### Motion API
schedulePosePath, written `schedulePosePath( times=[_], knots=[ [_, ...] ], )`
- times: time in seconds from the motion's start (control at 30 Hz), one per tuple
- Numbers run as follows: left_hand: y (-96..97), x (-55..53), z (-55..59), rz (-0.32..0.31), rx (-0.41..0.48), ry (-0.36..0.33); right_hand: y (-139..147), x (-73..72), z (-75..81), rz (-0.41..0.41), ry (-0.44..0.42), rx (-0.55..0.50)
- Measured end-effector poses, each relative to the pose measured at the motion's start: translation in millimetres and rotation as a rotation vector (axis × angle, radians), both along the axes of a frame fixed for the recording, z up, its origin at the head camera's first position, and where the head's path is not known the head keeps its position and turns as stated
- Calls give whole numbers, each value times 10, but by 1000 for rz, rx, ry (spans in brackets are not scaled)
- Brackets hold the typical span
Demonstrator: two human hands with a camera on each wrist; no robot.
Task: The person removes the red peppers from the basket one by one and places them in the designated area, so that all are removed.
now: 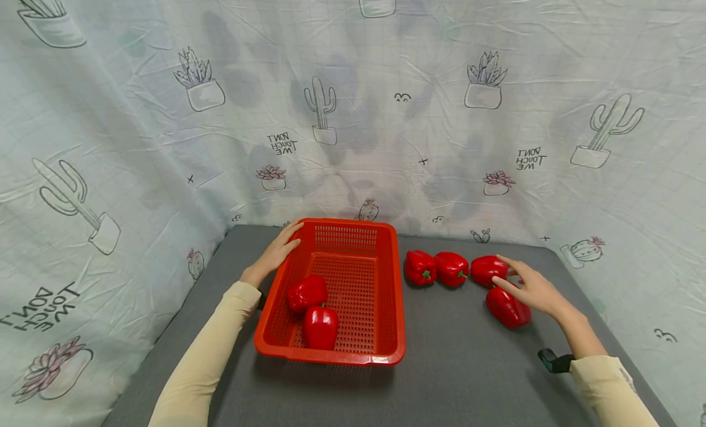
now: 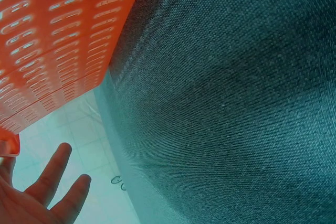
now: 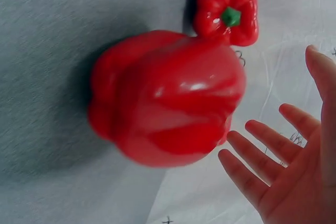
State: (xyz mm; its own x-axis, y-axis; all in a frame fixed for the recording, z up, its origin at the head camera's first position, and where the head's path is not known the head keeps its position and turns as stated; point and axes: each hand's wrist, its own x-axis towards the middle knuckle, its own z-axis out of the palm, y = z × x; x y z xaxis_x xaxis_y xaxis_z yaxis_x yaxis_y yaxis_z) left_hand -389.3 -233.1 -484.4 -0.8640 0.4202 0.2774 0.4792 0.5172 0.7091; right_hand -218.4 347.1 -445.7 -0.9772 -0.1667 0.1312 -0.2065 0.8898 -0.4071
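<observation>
Basket (image 1: 355, 280), red and perforated, sits on the grey worktop (image 1: 452, 366), two red bell peppers (image 1: 320, 330) lying inside toward its seven o'clock. The left hand (image 1: 274, 254) touches the rim (image 1: 272, 307) at ten o'clock; whether its grip pinches there, I cannot tell. Toward three o'clock outside the basket, four more red bell peppers (image 1: 451, 268) lie on the worktop: three in a row, one nearer at the row's four o'clock end. The right hand (image 1: 534, 287) hovers close by the two farthest from the basket, grip loose, fingers spread, holding nothing. A cactus-print sheet (image 1: 375, 157) hangs at twelve o'clock.
</observation>
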Motion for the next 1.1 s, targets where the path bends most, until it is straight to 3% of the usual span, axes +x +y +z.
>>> schedulePosePath(
  times=[0.53,1.1],
  knots=[
    [6,14,0,-6,7,5,-356,-227,166,17,0,14],
    [-3,22,-8,-14,26,18,-827,-419,277,166,30,-9]
  ],
)
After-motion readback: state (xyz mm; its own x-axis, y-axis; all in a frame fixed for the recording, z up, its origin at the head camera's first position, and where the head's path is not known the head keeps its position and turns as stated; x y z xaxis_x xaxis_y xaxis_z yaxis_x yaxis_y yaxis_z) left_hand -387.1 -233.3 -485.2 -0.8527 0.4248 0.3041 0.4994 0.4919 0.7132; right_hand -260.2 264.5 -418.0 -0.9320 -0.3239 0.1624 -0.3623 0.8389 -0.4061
